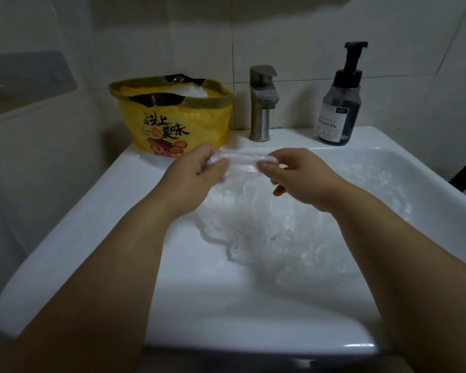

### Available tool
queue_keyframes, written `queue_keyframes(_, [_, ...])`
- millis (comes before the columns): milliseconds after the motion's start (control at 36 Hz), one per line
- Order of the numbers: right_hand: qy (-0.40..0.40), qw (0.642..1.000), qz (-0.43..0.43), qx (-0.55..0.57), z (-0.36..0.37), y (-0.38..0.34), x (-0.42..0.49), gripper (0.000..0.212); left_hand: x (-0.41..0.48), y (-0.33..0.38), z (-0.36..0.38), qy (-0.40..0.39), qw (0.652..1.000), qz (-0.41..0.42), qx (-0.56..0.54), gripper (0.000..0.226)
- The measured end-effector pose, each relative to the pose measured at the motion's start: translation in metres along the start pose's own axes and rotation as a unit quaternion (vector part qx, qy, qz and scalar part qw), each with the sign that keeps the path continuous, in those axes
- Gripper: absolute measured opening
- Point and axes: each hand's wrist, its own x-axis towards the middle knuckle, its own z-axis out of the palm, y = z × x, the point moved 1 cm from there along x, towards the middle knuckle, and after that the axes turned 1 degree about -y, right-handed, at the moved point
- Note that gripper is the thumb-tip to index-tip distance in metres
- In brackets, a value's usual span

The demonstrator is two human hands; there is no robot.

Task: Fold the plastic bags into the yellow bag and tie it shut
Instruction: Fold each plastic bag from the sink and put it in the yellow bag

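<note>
A clear plastic bag hangs over the white sink basin, its top edge stretched between both hands. My left hand pinches the left end of that edge, and my right hand pinches the right end. More clear plastic bags lie crumpled in the right part of the basin. The yellow bag with black print stands upright and open on the sink's back left corner, behind my left hand. White plastic shows inside its mouth.
The white sink fills the lower view. A metal faucet stands at the back centre. A dark pump soap bottle stands at the back right. Tiled walls close in behind and to the left.
</note>
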Motion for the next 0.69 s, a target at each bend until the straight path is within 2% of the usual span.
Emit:
queue_keyframes(83, [-0.022,0.997,0.008,0.072,0.000,-0.002,-0.001,0.015,0.001,0.004,-0.001,0.013,0.993,-0.030,-0.113,0.002])
queue_keyframes(167, [-0.040,0.987,0.035,0.155,-0.001,-0.006,-0.003,0.016,0.004,0.005,-0.004,0.054,0.972,-0.061,-0.219,0.022])
queue_keyframes(278, [-0.097,0.975,0.067,0.186,0.002,-0.010,-0.005,0.019,0.006,0.006,-0.002,0.079,0.938,-0.098,-0.322,0.008])
queue_keyframes(306, [-0.105,0.974,0.071,0.187,0.005,-0.012,-0.005,0.020,0.007,0.006,-0.001,0.085,0.927,-0.100,-0.352,0.010])
queue_keyframes(361, [-0.098,0.972,0.070,0.202,0.011,-0.014,-0.006,0.021,0.009,0.006,0.001,0.071,0.892,-0.094,-0.436,0.032])
queue_keyframes(417, [-0.082,0.965,0.066,0.240,0.018,-0.017,-0.006,0.022,0.008,0.009,0.006,0.007,0.867,-0.107,-0.487,0.071])
queue_keyframes(444, [-0.079,0.960,0.064,0.261,0.021,-0.018,-0.006,0.023,0.006,0.010,0.011,-0.035,0.872,-0.119,-0.474,0.079])
queue_keyframes(500, [-0.081,0.955,0.055,0.280,0.029,-0.020,-0.005,0.025,-0.001,0.013,0.027,-0.102,0.908,-0.129,-0.386,0.058])
queue_keyframes(583, [-0.077,0.962,0.052,0.256,0.037,-0.019,-0.005,0.024,-0.005,0.021,0.043,-0.094,0.924,-0.140,-0.343,0.031])
queue_keyframes(694, [-0.086,0.962,0.050,0.254,0.036,-0.018,-0.004,0.031,0.002,0.021,0.039,-0.078,0.918,-0.143,-0.362,0.040])
